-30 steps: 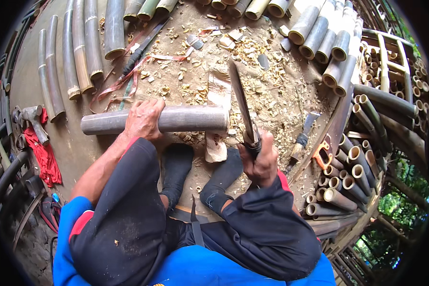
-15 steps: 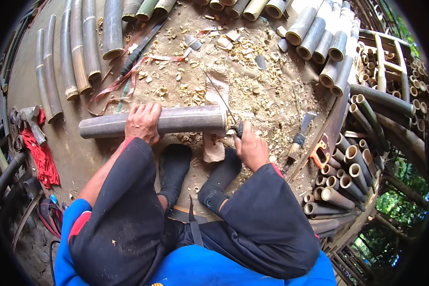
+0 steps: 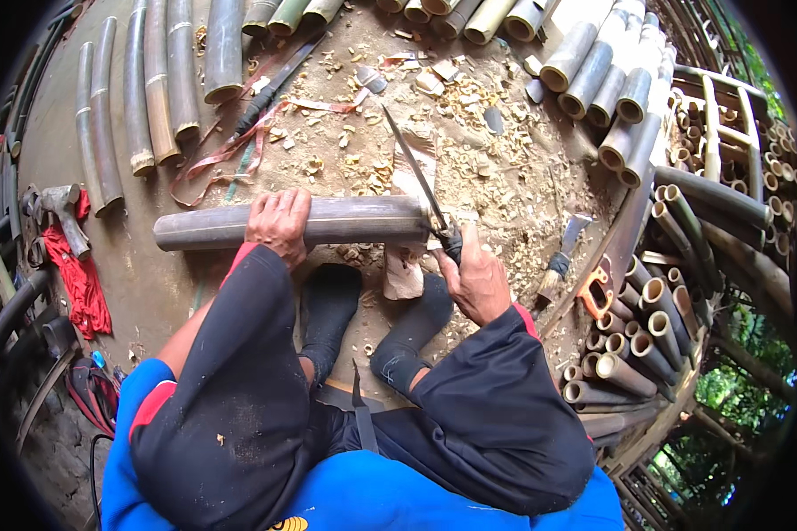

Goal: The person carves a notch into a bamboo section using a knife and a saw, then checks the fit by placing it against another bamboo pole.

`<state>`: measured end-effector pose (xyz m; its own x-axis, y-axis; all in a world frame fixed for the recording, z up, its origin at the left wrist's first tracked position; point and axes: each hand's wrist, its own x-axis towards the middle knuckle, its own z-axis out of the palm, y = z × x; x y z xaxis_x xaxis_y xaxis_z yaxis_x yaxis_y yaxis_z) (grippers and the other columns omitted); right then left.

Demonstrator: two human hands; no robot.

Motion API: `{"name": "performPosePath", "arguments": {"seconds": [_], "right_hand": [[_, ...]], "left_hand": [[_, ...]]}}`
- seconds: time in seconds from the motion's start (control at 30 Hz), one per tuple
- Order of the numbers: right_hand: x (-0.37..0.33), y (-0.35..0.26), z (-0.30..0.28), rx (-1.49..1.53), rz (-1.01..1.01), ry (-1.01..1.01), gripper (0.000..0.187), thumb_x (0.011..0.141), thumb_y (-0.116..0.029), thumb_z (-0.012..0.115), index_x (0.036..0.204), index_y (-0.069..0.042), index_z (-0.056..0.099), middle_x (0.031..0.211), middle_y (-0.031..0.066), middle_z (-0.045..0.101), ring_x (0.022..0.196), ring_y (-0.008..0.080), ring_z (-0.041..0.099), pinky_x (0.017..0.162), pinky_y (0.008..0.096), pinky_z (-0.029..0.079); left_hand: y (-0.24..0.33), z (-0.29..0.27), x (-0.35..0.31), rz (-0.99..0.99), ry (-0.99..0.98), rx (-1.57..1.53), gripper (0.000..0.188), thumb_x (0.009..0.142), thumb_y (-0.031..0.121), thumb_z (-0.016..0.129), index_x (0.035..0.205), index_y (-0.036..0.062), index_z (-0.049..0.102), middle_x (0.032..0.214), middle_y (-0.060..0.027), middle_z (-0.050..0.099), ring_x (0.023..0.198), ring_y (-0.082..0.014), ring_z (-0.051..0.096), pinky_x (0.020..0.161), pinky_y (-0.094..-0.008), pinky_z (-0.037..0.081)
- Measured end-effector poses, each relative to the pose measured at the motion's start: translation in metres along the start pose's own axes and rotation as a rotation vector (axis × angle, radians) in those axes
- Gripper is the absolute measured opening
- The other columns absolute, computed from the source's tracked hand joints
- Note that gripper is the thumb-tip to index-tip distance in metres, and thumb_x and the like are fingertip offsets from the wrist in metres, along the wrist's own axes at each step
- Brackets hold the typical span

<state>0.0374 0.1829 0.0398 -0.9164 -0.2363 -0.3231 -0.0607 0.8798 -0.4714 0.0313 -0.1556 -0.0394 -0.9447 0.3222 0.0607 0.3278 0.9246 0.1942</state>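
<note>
A thick grey-brown bamboo tube lies crosswise in front of me. Its right end rests over a pale wooden block between my feet. My left hand is wrapped over the tube's middle from above. In my right hand is the dark wrapped handle of a long, narrow knife. The blade points up and to the left, lying across the tube's cut right end. Part of the handle is hidden by my fingers.
Shavings cover the ground ahead. At right lie another knife, an orange-handled saw and stacked bamboo pieces. A sheathed blade lies at upper left, near more bamboo tubes. A red cloth hangs at far left.
The knife blade has turned, its broad side now showing more. My right hand has shifted slightly right and down, rotating at the wrist. My left hand still grips the bamboo tube.
</note>
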Motion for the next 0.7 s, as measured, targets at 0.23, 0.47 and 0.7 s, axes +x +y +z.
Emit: {"name": "performPosePath", "arguments": {"seconds": [0.23, 0.47, 0.7], "right_hand": [[-0.007, 0.006, -0.005, 0.165, -0.207, 0.256, 0.041, 0.096, -0.019, 0.074, 0.126, -0.002, 0.052, 0.087, 0.0244, 0.069, 0.072, 0.0436, 0.071, 0.065, 0.0479, 0.057], [-0.003, 0.000, -0.026, 0.191, 0.055, 0.046, 0.028, 0.099, -0.020, 0.069, 0.113, -0.003, 0.051, 0.083, 0.0252, 0.068, 0.075, 0.0480, 0.068, 0.065, 0.0510, 0.050], [0.004, 0.020, 0.007, -0.020, 0.050, -0.046, 0.042, 0.096, -0.022, 0.070, 0.127, -0.001, 0.049, 0.090, 0.0263, 0.070, 0.081, 0.0491, 0.069, 0.069, 0.0536, 0.052]], "left_hand": [[0.011, 0.004, 0.006, 0.005, 0.150, 0.055, 0.049, 0.073, 0.010, 0.069, 0.121, 0.0045, 0.061, 0.113, -0.0085, 0.068, 0.106, -0.0255, 0.066, 0.098, -0.0421, 0.046], [0.011, 0.014, -0.002, 0.009, 0.253, 0.049, 0.054, 0.073, 0.010, 0.069, 0.125, 0.0045, 0.062, 0.116, -0.0092, 0.068, 0.110, -0.0265, 0.066, 0.101, -0.0440, 0.045], [0.016, 0.005, -0.008, -0.020, 0.220, 0.073, 0.064, 0.069, 0.010, 0.072, 0.132, 0.0079, 0.059, 0.123, -0.0088, 0.065, 0.118, -0.0268, 0.063, 0.104, -0.0447, 0.043]]}}
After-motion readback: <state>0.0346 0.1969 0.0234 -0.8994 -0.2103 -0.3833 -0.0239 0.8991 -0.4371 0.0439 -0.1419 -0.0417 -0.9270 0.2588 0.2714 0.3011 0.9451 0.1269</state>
